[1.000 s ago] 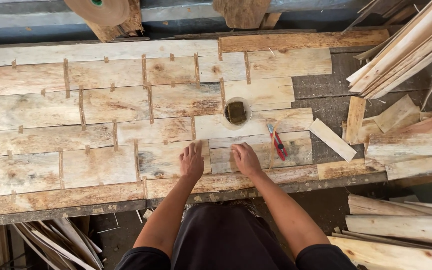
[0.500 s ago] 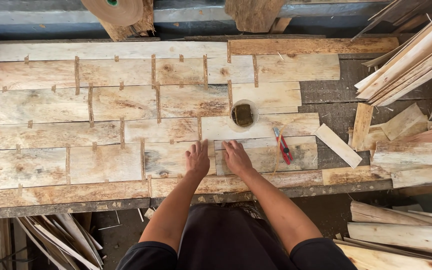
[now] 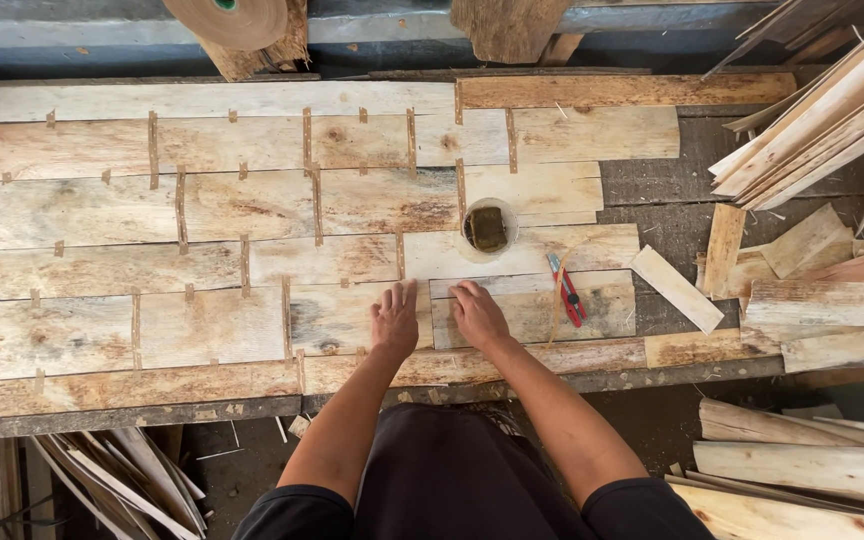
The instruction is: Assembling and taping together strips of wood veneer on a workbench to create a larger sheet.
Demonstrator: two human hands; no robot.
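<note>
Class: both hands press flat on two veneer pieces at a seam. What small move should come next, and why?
Probably tape the seam: the left hand and right hand press two veneer pieces edge to edge, that joint shows no tape strip, and other joints carry strips.

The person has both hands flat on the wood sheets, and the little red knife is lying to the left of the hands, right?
Not quite. Both hands, left and right, do press flat on the veneer sheets, but the red utility knife lies to their right, as the head view shows.
</note>
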